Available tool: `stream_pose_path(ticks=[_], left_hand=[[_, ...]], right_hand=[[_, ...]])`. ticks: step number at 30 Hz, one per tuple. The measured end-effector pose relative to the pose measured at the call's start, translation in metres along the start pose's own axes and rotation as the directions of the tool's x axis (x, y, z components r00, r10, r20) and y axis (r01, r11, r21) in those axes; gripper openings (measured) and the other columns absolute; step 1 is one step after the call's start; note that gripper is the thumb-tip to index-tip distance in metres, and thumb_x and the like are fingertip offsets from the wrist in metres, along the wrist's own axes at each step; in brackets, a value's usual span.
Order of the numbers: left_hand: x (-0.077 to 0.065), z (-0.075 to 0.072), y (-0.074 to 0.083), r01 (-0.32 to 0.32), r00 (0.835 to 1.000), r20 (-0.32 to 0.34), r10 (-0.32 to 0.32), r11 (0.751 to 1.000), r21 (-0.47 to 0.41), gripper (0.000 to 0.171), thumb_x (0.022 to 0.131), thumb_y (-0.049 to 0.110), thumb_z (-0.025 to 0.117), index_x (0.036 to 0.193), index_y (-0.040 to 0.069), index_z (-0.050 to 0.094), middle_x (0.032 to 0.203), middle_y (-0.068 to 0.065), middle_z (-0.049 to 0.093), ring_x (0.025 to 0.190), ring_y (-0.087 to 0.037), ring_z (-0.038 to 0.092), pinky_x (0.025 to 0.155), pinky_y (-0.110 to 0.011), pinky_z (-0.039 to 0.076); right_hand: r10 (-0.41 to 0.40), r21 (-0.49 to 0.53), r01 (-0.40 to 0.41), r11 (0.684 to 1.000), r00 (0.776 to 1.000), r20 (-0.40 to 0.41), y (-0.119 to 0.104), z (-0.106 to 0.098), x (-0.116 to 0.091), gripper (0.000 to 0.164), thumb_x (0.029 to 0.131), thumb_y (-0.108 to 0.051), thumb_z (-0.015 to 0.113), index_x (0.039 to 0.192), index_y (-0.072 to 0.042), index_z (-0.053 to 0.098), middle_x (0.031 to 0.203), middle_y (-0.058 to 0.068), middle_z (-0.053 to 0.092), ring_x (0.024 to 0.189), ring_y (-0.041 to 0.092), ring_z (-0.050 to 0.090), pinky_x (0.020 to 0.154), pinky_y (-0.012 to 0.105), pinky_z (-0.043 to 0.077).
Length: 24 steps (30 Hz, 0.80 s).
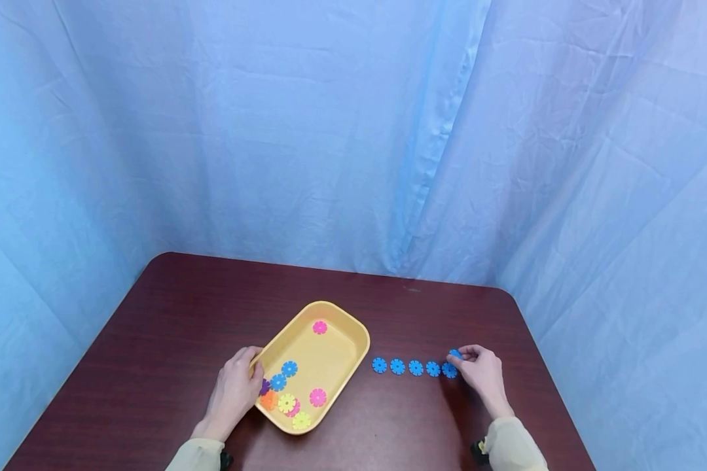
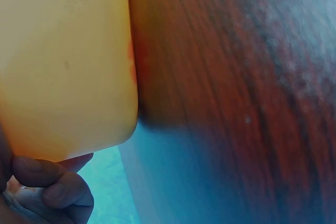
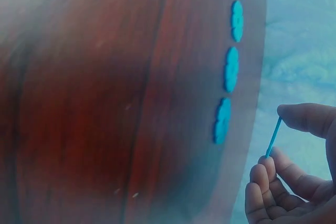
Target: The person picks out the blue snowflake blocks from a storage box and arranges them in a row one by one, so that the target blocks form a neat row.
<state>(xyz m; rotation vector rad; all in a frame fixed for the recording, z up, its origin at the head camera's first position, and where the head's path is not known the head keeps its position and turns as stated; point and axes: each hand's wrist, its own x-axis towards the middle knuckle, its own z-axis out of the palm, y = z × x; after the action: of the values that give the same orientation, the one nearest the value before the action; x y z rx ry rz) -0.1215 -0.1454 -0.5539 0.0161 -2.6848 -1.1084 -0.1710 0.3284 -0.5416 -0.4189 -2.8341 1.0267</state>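
Note:
My left hand [image 1: 235, 383] grips the left rim of a yellow tray [image 1: 353, 322], its thumb at the inner wall. In the left wrist view, curled fingers [image 2: 63, 187] show against the tray's outer side [image 2: 68, 77]. Thumb and fingertips of my right hand [image 1: 484, 373] pinch a blue notched disc [image 1: 455, 354], seen edge-on [image 3: 273, 137] in the right wrist view. Below it, several like blue discs [image 1: 415, 367] lie in a row on the table, right of the tray. The right-end disc [image 1: 450, 370] is partly overlapped by the held one in the head view.
Inside the tray lie two blue discs [image 1: 278, 382], pink discs [image 1: 318, 397], yellow discs [image 1: 301, 420], an orange disc [image 1: 269, 400] and a purple disc [image 1: 264, 387], mostly toward its near left end. Blue curtains [image 1: 306, 144] hang around the dark wooden table [image 1: 212, 294].

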Motion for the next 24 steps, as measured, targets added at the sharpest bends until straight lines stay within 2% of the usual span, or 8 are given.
stream_pose_path(ticks=[4, 15, 20, 24], left_hand=[[0.0, 0.0, 0.0, 0.0, 1.0, 0.003, 0.0, 1.0, 0.003, 0.023, 0.091, 0.001, 0.064, 0.113, -0.001, 0.068, 0.108, -0.015, 0.068, 0.09, -0.027, 0.066, 0.079, -0.046, 0.055], [0.0, 0.0, -0.001, 0.008, 1.0, 0.008, -0.008, 1.0, 0.003, 0.023, 0.091, 0.002, 0.064, 0.114, -0.001, 0.068, 0.108, -0.014, 0.068, 0.091, -0.027, 0.066, 0.08, -0.046, 0.055], [0.0, 0.001, -0.001, 0.007, 1.0, 0.005, -0.007, 1.0, 0.007, 0.023, 0.091, 0.002, 0.064, 0.114, -0.001, 0.068, 0.109, -0.015, 0.068, 0.091, -0.027, 0.066, 0.08, -0.047, 0.055], [0.0, 0.001, -0.001, 0.014, 1.0, 0.007, -0.014, 1.0, 0.009, 0.024, 0.091, 0.002, 0.064, 0.115, 0.0, 0.067, 0.11, -0.015, 0.068, 0.092, -0.027, 0.066, 0.081, -0.047, 0.055]], right_hand=[[0.013, -0.009, -0.013, 1.0, 1.0, -0.001, 0.009, -0.002, -0.001, 0.036, 0.087, -0.028, 0.077, 0.105, 0.002, 0.069, 0.093, 0.012, 0.068, 0.085, 0.025, 0.062, 0.08, 0.044, 0.053], [0.035, -0.03, -0.035, 0.999, 0.999, 0.0, 0.03, -0.002, 0.0, 0.039, 0.086, -0.029, 0.077, 0.104, 0.004, 0.068, 0.089, 0.012, 0.069, 0.083, 0.026, 0.063, 0.076, 0.043, 0.052], [0.057, -0.04, -0.057, 0.998, 0.998, 0.004, 0.033, -0.002, 0.0, 0.039, 0.085, -0.028, 0.078, 0.103, 0.005, 0.068, 0.088, 0.011, 0.069, 0.082, 0.025, 0.063, 0.073, 0.04, 0.051], [0.062, -0.039, -0.062, 0.997, 0.998, 0.01, 0.034, -0.003, -0.001, 0.04, 0.084, -0.027, 0.078, 0.104, 0.006, 0.068, 0.089, 0.013, 0.068, 0.082, 0.026, 0.062, 0.074, 0.044, 0.051]])
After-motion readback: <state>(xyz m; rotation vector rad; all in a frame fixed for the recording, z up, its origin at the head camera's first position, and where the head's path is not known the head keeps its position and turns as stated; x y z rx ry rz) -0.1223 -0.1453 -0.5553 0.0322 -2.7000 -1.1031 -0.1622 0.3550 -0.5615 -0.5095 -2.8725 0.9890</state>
